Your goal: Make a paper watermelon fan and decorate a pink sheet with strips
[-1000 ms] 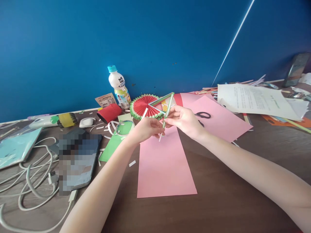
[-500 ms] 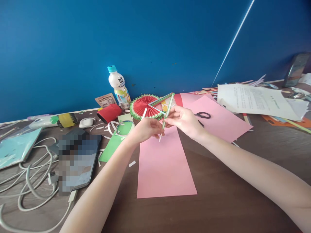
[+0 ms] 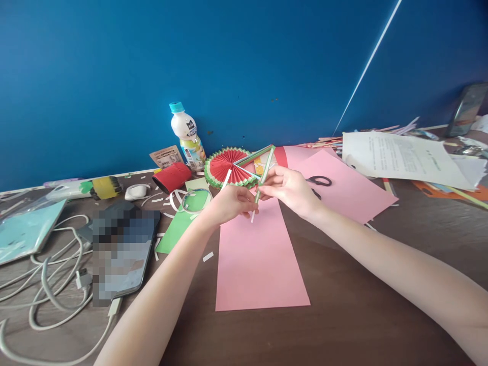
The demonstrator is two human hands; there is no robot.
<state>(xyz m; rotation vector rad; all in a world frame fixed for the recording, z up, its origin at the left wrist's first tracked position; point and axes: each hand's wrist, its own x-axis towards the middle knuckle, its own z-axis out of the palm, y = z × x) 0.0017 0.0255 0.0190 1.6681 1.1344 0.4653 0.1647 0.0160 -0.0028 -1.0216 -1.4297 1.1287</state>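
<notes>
Above a long pink paper sheet (image 3: 259,259) both my hands work on a folded green-edged paper strip piece (image 3: 265,170), a pleated bundle that forks open toward the wall. My right hand (image 3: 292,190) pinches its lower end between thumb and fingers. My left hand (image 3: 229,202) is closed just left of it, fingers pinched on a thin white paper strip (image 3: 226,179) that sticks up from the hand; another white end hangs below the hands. Behind them lies a round red pleated fan with a green rim (image 3: 225,166).
A drink bottle (image 3: 187,134) stands by the blue wall, a red roll (image 3: 172,178) beside it. Scissors (image 3: 318,181) lie on more pink paper (image 3: 343,188). A phone (image 3: 122,249), white cables (image 3: 49,290), a tape ring (image 3: 195,200) and green paper sit left; printed sheets (image 3: 400,157) right.
</notes>
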